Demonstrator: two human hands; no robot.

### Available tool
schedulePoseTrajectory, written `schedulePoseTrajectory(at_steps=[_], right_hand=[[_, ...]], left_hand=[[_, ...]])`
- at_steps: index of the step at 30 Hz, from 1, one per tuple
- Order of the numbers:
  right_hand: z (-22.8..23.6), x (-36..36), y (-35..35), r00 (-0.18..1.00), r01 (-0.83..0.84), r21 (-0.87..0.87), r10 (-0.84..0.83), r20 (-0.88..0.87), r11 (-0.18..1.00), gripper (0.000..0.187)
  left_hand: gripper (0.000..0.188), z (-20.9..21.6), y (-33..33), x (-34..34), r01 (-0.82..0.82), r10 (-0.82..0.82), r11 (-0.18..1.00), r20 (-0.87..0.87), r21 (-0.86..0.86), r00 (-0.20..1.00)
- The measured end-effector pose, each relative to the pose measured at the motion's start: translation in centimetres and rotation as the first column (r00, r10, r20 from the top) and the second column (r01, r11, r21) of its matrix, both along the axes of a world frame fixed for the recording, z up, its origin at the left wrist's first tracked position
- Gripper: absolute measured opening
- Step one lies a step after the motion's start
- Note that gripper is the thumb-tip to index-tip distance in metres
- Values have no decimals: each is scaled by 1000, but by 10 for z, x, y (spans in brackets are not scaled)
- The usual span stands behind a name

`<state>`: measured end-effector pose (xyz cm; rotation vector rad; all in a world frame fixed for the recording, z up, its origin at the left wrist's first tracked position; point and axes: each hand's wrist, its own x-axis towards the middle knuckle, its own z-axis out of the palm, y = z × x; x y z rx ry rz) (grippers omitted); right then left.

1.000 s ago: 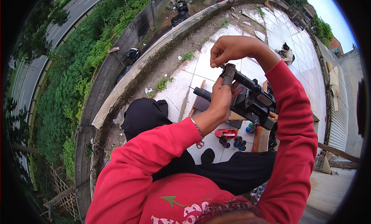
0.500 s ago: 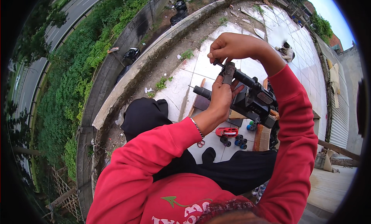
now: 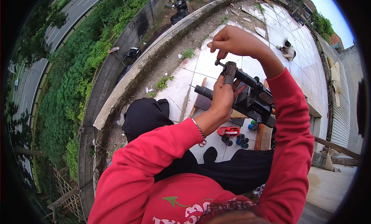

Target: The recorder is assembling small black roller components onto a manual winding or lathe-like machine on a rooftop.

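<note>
In front of me is a bulky black device (image 3: pixel 253 107) with black tube-like parts, tilted over the floor. My left hand (image 3: pixel 221 97) is wrapped round the worn grey-brown piece (image 3: pixel 230 72) at the end of one tube. A thin metal rod with a small dark knob (image 3: pixel 218 62) sticks out of that piece. Just above the knob is my right hand (image 3: pixel 236 41), its fingers loosely bent and apart, with nothing seen in them. A second black cylinder (image 3: pixel 203 91) with a thin pin at its tip points left beside my left hand.
Near my dark-trousered legs lie a red tool (image 3: pixel 228 131), several small black and blue cylinders (image 3: pixel 242 142) and red-handled scissors (image 3: pixel 202 143). A brown box (image 3: pixel 263 137) stands right of them. A black-and-white animal (image 3: pixel 287 51) lies on the tiles; a low concrete wall (image 3: pixel 127 89) curves along the left.
My right hand has come off the knob and lifted slightly, leaving the knob and rod in sight. My left hand keeps its hold on the grey-brown piece.
</note>
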<state>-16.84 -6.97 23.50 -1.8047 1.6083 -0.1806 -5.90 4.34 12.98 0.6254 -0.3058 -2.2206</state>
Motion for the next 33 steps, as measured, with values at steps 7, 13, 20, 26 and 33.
schedulePoseTrajectory(at_steps=[7, 13, 20, 26, 33], right_hand=[[5, 4, 2, 997, 36, -81, -42, -66, 996, 37], [0, 1, 3, 964, -232, -62, 221, -148, 971, 41], [1, -1, 10, 993, -79, -92, 69, -99, 993, 41], [-3, 0, 12, 951, -282, -20, 277, -135, 959, 44], [-4, 1, 17, 962, -242, -72, 229, -149, 968, 41]], left_hand=[[28, -4, -1, -2, -12, 12, 1000, 3, -24, 1000], [29, -4, 1, -2, -18, 19, 999, 13, -37, 1000], [30, -7, -1, -4, 4, -4, 999, 4, -39, 1000], [29, -6, 0, -2, 1, 0, 998, 9, -59, 1000], [29, -5, -2, -2, -8, 9, 998, 18, -67, 1000]])
